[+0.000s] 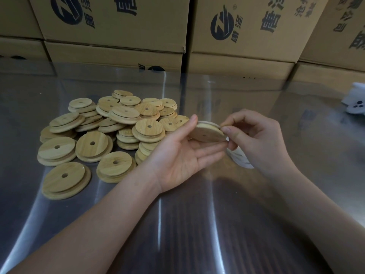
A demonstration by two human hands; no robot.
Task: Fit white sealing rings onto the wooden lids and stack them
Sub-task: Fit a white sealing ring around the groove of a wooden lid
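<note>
Two hands fit a ring on one wooden lid [207, 133], above the table [197, 224].
The left hand [177, 155] holds the lid between thumb and fingers so it stays steady. The right hand [256, 139] pinches the white sealing ring [209, 123] onto its edge. The spare rings [240, 159] are mostly hidden under that hand. No finished stack shows beside the pile of lids [110, 131].
</note>
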